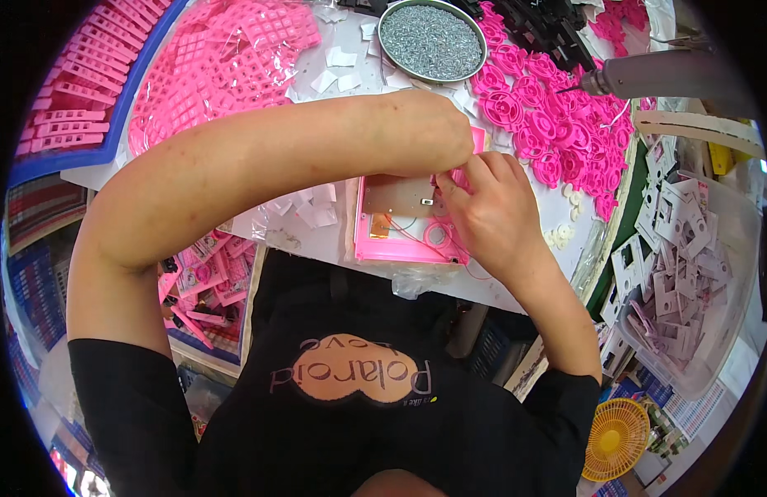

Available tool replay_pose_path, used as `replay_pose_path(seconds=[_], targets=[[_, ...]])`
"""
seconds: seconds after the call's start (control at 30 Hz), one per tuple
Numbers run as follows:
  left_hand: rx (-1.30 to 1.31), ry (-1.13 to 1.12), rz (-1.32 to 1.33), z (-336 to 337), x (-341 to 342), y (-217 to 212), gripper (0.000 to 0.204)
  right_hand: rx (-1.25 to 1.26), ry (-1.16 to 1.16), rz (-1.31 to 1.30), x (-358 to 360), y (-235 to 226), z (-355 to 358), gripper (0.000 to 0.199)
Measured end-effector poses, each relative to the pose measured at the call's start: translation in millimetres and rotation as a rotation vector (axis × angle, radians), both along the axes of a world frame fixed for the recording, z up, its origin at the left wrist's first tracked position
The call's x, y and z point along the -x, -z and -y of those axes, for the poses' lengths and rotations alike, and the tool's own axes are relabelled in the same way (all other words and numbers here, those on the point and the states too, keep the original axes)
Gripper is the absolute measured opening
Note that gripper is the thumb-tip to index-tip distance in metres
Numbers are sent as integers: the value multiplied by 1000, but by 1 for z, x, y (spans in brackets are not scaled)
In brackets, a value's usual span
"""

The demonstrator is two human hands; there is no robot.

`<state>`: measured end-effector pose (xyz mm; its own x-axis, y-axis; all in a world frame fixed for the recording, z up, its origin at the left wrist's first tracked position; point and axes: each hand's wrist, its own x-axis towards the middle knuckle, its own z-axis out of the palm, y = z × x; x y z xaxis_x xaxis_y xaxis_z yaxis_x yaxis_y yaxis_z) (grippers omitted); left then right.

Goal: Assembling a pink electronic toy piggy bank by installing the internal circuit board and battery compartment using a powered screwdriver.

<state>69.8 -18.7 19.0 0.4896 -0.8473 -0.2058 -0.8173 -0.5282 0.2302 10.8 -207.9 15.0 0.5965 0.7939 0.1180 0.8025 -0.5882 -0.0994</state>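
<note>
White bench [334, 236] carries the flat pink plastic housing [404, 228], open side up, at its near edge in front of me. My right hand [491, 211] pinches something small at its top right corner; left hand [429, 132] closed there too, grip hidden. Round metal bowl of screws [431, 40] sits beyond.

Flat rectangular pink plastic housing [400, 236], open side up, lying just below the round metal bowl of screws [432, 40]; inside it a grey metal plate [398, 197], a copper-coloured patch and thin wires.
</note>
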Motion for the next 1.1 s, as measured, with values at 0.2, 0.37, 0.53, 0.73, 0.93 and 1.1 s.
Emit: replay_pose_path(seconds=[0.2, 0.37, 0.53, 0.73, 0.93, 1.1], targets=[[70, -95, -48, -5, 5, 3, 15, -260, 19, -312, -17, 2, 11, 21], [71, -92, -107, -11, -3, 9, 17, -282, 106, -138, 0, 16, 0, 26], [188, -70, -54, -14, 2, 14, 21, -332, 129, -156, 2, 18, -2, 29], [280, -155, 104, -16, 12, 16, 25, -273, 145, -163, 2, 18, -5, 31], [186, -152, 77, -20, 4, 9, 23, -274, 149, -133, 5, 17, -8, 29], [88, -117, 3, -18, -9, 8, 14, -297, 148, -134, 5, 16, -8, 29]])
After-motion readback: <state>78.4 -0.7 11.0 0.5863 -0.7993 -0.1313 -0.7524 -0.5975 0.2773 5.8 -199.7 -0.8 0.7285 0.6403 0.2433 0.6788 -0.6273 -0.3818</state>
